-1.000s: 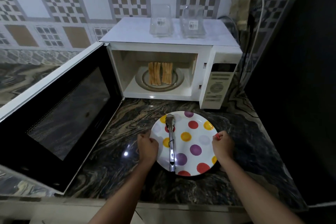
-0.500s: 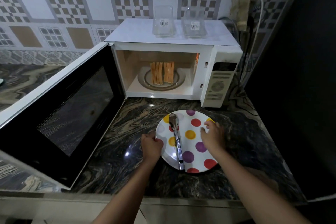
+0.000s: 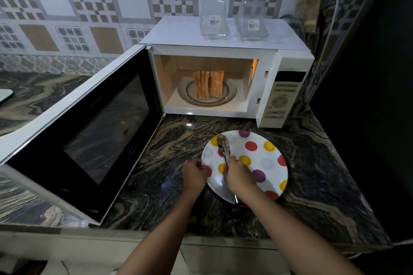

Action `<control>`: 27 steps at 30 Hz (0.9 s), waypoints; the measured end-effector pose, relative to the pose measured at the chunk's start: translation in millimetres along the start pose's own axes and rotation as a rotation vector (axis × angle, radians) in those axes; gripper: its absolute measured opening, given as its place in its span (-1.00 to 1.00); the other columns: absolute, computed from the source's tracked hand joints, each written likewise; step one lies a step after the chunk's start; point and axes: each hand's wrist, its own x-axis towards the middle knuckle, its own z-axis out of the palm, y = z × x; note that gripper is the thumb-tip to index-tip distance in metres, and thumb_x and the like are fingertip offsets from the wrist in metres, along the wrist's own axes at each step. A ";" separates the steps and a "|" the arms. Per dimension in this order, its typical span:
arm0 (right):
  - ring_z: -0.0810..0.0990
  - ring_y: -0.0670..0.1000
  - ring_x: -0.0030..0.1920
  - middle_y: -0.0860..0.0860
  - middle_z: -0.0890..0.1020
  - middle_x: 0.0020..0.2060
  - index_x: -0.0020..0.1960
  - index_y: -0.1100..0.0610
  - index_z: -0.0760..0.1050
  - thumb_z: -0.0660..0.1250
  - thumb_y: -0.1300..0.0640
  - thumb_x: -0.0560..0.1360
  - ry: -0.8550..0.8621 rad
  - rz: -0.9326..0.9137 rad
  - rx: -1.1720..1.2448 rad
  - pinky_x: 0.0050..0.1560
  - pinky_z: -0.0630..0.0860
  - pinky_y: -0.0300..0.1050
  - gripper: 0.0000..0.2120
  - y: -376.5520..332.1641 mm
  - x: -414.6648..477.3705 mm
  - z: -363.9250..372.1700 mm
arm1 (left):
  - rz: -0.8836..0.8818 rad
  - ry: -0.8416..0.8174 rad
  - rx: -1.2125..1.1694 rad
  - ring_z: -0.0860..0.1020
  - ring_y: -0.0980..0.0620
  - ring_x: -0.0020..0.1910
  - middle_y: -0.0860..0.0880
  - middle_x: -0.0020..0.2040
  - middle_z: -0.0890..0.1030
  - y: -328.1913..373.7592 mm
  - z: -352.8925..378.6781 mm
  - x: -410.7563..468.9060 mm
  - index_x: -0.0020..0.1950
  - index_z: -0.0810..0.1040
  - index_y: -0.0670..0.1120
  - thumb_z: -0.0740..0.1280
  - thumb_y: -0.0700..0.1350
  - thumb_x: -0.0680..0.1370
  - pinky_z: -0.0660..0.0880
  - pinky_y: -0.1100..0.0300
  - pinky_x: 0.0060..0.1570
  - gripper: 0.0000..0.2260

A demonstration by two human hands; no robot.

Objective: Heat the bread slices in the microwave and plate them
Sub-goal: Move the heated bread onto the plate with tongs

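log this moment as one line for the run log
left hand: holds plate rim | right hand: grips tongs on plate | bread: upright in open microwave, not yet plated

- Your left hand (image 3: 194, 173) is at the left rim of the plate (image 3: 259, 138), fingers curled in, pinching the edge.
- Your right hand (image 3: 238, 175) lies over the plate, back upward, fingers curled round the tongs (image 3: 223, 146) near their middle.
- The two hands sit just beside each other, with a narrow gap between them, not touching.
- Your left forearm rises from the bottom centre of the view, leaning slightly right toward the hand.
- Your right forearm comes in from the lower right and slants up to the left.
- Both forearms are bare, and both wrists look roughly straight.
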 end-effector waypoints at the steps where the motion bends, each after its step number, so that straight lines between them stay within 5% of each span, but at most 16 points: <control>1: 0.54 0.17 0.05 0.15 0.53 0.09 0.24 0.15 0.31 0.10 0.08 0.60 -0.006 0.000 0.023 -0.13 0.42 -0.05 -0.75 0.0 0.4 -2.0 | -0.019 -0.035 0.022 0.46 0.02 -0.31 -0.13 -0.35 0.50 2.5 -2.9 1.0 -0.30 0.56 -0.21 0.26 -0.11 0.16 0.36 0.12 -0.34 -0.77; 6: 0.55 0.17 0.02 0.16 0.55 0.06 0.19 0.21 0.34 0.16 0.07 0.59 0.007 -0.144 0.119 -0.19 0.39 -0.10 -0.74 -7.1 -2.9 -23.5 | -0.148 -0.037 -0.065 0.52 -0.06 -0.12 -0.12 -0.19 0.54 18.4 -14.2 19.3 -0.08 0.60 -0.26 0.26 -0.29 0.48 0.39 0.15 -0.15 -0.86; 9: 0.54 0.14 0.01 0.14 0.55 0.04 0.20 0.17 0.35 0.16 0.03 0.59 0.010 -0.273 0.133 -0.16 0.45 -0.05 -0.72 -19.3 -5.2 -39.4 | -0.184 -0.114 -0.503 0.58 -0.09 -0.08 -0.07 -0.15 0.61 38.2 -23.2 29.7 -0.04 0.58 -0.21 0.18 -0.10 0.60 0.50 0.06 0.01 -0.75; 12: 0.55 0.12 -0.06 0.10 0.55 -0.02 0.12 0.14 0.37 0.17 0.01 0.58 0.024 -0.336 0.132 -0.16 0.48 -0.01 -0.77 -32.3 -8.0 -49.3 | -0.163 -0.253 -0.826 0.59 0.03 -0.15 -0.05 -0.18 0.61 60.1 -32.4 35.0 -0.02 0.55 -0.17 0.21 -0.04 0.60 0.53 0.19 -0.04 -0.77; 18: 0.54 0.08 -0.16 0.04 0.52 -0.12 -0.01 0.03 0.31 0.21 0.02 0.52 -0.053 -0.362 0.130 -0.17 0.51 0.07 -0.87 -30.1 -14.9 -56.3 | -0.124 -0.224 -0.829 0.60 0.02 -0.16 -0.13 -0.12 0.60 67.4 -38.6 45.2 0.09 0.49 -0.23 0.26 -0.15 0.58 0.57 0.26 -0.22 -0.82; 22: 0.55 0.03 -0.19 0.06 0.51 -0.14 0.03 0.09 0.28 0.32 0.12 0.46 -0.233 -0.319 0.168 -0.18 0.54 -0.04 -0.76 -21.6 -19.0 -67.2 | -0.144 -0.185 -0.908 0.61 0.05 -0.11 -0.10 -0.08 0.61 62.1 -48.6 50.0 0.23 0.45 -0.26 0.22 -0.16 0.59 0.56 0.29 -0.26 -0.74; 27: 0.49 0.02 -0.20 0.05 0.45 -0.17 0.12 0.04 0.24 0.33 -0.12 0.46 -0.249 -0.279 0.253 -0.28 0.45 -0.12 -0.60 -34.4 -25.0 -65.6 | -0.162 -0.266 -1.000 0.65 0.09 -0.19 -0.11 -0.06 0.62 65.8 -55.3 49.0 0.19 0.46 -0.22 0.19 -0.18 0.60 0.59 0.31 -0.27 -0.80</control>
